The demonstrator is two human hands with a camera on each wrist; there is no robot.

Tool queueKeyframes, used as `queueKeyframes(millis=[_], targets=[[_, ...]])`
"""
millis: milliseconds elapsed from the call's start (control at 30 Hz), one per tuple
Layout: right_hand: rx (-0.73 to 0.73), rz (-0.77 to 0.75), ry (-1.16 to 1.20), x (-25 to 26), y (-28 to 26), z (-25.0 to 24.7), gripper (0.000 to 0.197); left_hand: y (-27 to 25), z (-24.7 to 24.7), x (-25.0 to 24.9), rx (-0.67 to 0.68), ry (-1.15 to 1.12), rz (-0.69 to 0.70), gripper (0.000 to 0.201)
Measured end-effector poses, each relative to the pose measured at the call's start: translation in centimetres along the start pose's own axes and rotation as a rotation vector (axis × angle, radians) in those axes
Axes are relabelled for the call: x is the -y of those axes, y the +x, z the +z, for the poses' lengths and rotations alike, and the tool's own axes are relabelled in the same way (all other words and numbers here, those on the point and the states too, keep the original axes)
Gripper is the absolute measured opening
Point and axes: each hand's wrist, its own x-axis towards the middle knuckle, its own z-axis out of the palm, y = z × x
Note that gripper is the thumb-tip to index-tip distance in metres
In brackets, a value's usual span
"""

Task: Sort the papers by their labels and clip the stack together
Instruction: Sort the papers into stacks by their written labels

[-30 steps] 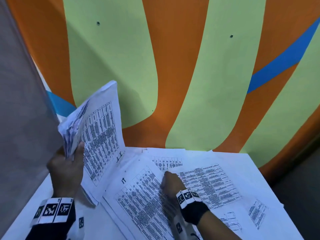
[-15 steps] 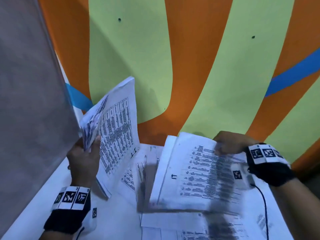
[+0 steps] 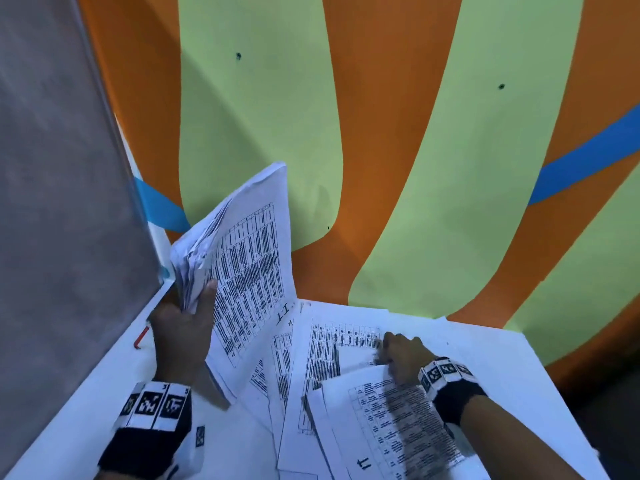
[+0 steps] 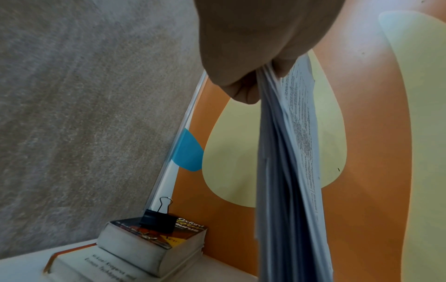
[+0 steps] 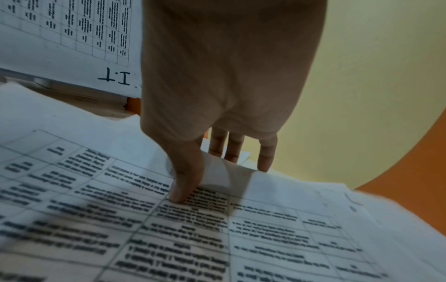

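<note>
Stack (image 3: 249,271) clamped, raised, in left hand (image 3: 183,327), centre left; right hand (image 3: 401,355) pinching loose sheet (image 3: 398,420), lower right; risk: pinch may drag papers (image 3: 322,355) beneath askew

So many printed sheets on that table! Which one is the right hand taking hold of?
The topmost sheet, nearest the person: the right hand pinches its far edge, thumb on top, curling it up. The other loose sheets lie flat beneath it.

Your left hand (image 4: 260,38) pinches a hanging sheaf of papers (image 4: 289,171). Behind, a black binder clip (image 4: 158,222) sits atop two stacked books (image 4: 144,248).
</note>
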Motion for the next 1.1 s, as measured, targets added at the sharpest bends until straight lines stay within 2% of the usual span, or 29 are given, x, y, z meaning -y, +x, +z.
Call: queueKeyframes(millis=[33, 100, 200, 333, 433, 567, 700, 767, 833, 933, 1000, 1033, 1100], targets=[[-0.003, -0.009, -0.028, -0.1, -0.1, 0.0, 0.017, -0.1, 0.3, -0.1, 0.001, -0.004, -0.018, 0.031], [-0.025, -0.034, -0.029, -0.4, -0.1, 0.0, 0.012, -0.3, 0.6, -0.2, 0.011, -0.007, -0.039, 0.031], [-0.088, -0.099, 0.126, -0.9, -0.2, 0.0, 0.015, -0.4, 0.8, -0.1, 0.030, -0.008, -0.059, 0.033], [-0.102, -0.088, 0.288, -2.4, 0.7, 1.3, 0.036, -0.4, 0.9, -0.4, 0.024, -0.001, -0.074, 0.034], [-0.095, -0.076, 0.368, -3.1, 0.6, 1.0, 0.027, -0.5, 1.0, -0.5, 0.028, -0.024, -0.111, 0.034], [-0.268, -0.085, 0.578, -4.1, -1.3, -2.9, 0.028, -0.6, 1.4, -0.1, 0.062, -0.092, -0.236, 0.025], [-0.395, -0.098, 0.773, -7.0, -4.6, -8.3, 0.010, -0.7, 2.0, 0.1, 0.037, -0.092, -0.280, 0.039], [-0.452, -0.144, 0.991, -7.7, -6.6, -10.5, 0.014, -0.6, 2.3, 0.6, 0.057, -0.078, -0.314, 0.038], [-0.495, -0.183, 1.269, -7.7, -7.6, -11.7, 0.021, -0.7, 2.5, 1.1, 0.112, -0.079, -0.358, 0.045], [-0.459, -0.169, 1.471, -6.1, -7.2, -11.3, 0.027, -1.2, 3.6, 1.9, 0.202, -0.175, -0.422, 0.038], [-0.381, -0.130, 1.540, -4.5, -6.5, -10.4, 0.026, -1.9, 4.3, 1.9, 0.256, -0.240, -0.444, 0.011], [-0.337, -0.101, 1.594, -3.8, -6.0, -9.7, 0.025, -2.4, 4.7, 1.9, 0.292, -0.280, -0.452, 0.008], [-0.286, -0.011, 1.626, -2.3, -5.0, -8.2, 0.020, -3.3, 5.2, 1.6, 0.382, -0.357, -0.471, 0.020]])
